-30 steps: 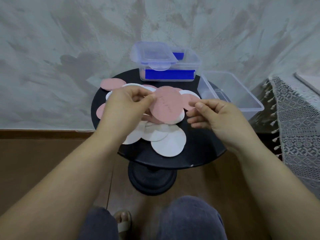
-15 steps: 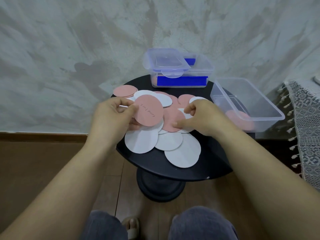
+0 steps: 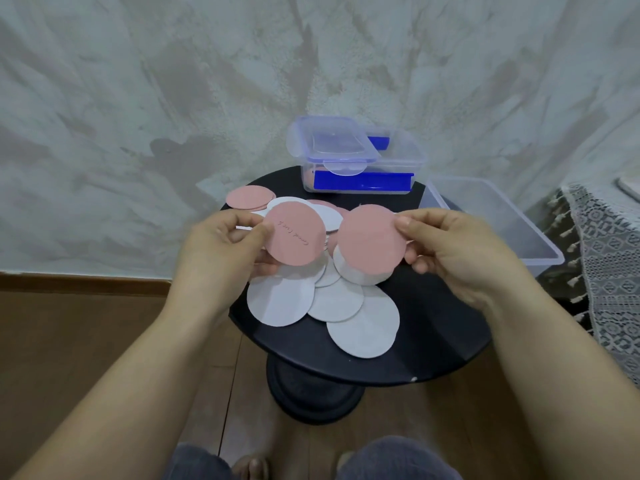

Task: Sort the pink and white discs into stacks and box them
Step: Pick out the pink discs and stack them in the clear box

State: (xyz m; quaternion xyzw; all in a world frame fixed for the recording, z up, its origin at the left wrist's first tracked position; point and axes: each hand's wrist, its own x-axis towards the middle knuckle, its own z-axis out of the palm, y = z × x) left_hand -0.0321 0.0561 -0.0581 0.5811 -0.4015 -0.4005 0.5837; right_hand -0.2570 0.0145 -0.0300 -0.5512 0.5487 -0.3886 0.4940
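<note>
Pinching a pink disc (image 3: 296,233) apiece over the black table (image 3: 433,344), the left hand (image 3: 221,251) and right hand (image 3: 450,247) are likely pairing them to stack.

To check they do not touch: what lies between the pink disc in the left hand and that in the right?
Head view: a narrow gap parts left disc and right disc; loose discs below show through.
</note>
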